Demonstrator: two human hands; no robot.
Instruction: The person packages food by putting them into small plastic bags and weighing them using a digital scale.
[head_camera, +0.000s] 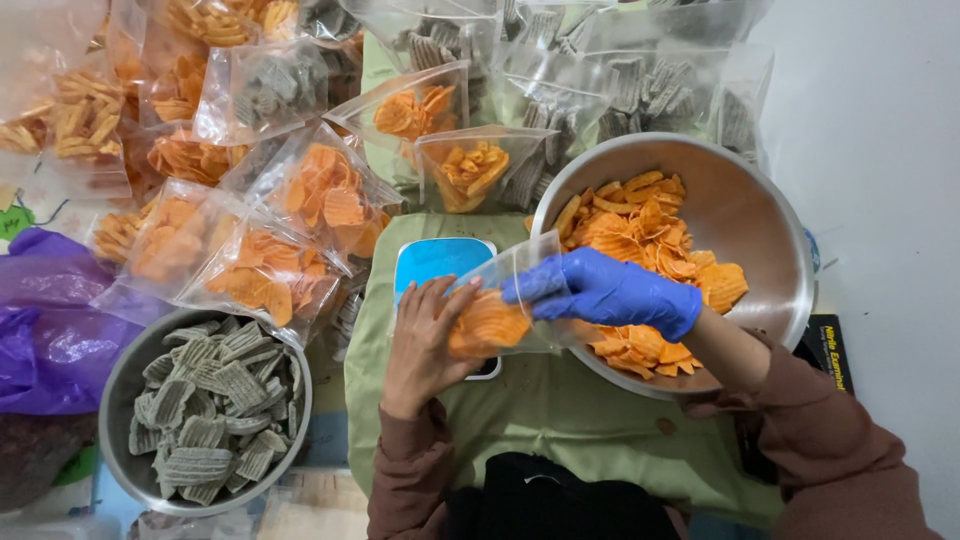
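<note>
While two hands fill it, one clear plastic bag of orange ridged chips (495, 320) lies over the blue-topped scale (440, 262).
Bare left hand (425, 345) cups the bag's base; blue-gloved right hand (610, 292) pinches its open mouth, which points far-right toward one steel bowl of orange chips (760, 230); a second steel bowl of grey chips (125, 385) sits near-left.

White floor (880, 150), green cloth (560, 410), even indoor light

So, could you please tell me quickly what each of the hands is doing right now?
Left hand: bare, closed on the clear plastic bag of orange chips.
Right hand: blue-gloved, gripping the bag's open top.
</note>
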